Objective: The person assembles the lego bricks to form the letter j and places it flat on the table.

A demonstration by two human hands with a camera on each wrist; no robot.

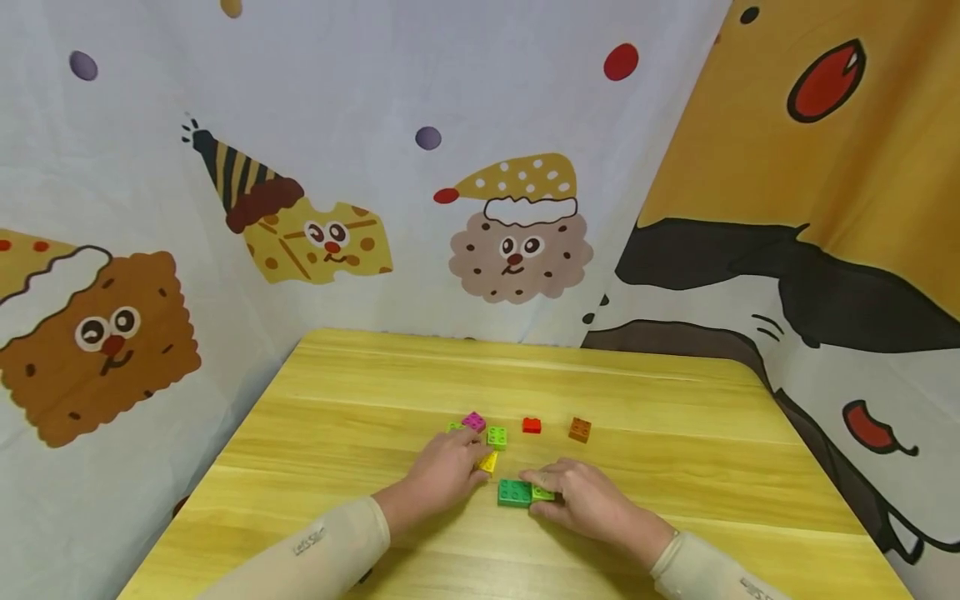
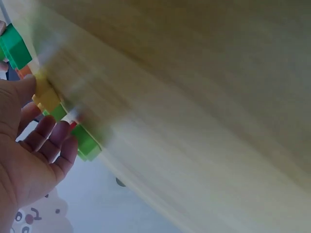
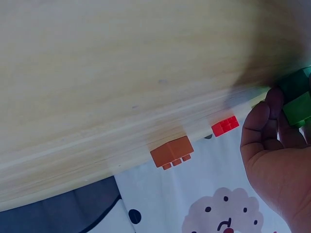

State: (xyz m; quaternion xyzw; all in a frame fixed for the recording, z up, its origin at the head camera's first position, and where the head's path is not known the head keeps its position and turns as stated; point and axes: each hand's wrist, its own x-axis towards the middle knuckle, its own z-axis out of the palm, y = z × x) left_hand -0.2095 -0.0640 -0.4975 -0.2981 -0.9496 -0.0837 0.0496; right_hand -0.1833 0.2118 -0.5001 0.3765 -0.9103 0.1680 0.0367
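Note:
Left of centre on the table, my left hand [image 1: 447,468] pinches a yellow toy brick [image 1: 489,462] between thumb and index finger. In the left wrist view the thumb lies against that brick and the other fingers are loosely bent. My right hand [image 1: 588,498] grips a light green brick [image 1: 542,493] from its right side. A longer dark green brick [image 1: 513,492] sits right against this one, on its left. Beyond the left hand are a lime green brick [image 1: 497,437], a magenta brick [image 1: 473,422] and another green brick [image 1: 455,427], partly hidden by the hand.
Farther back on the wooden table [image 1: 675,417] lie a red brick [image 1: 532,426] and, to its right, a brown-orange brick [image 1: 579,429], both also seen in the right wrist view. A curtain [image 1: 405,317] printed with cartoon figures hangs behind the table's far edge.

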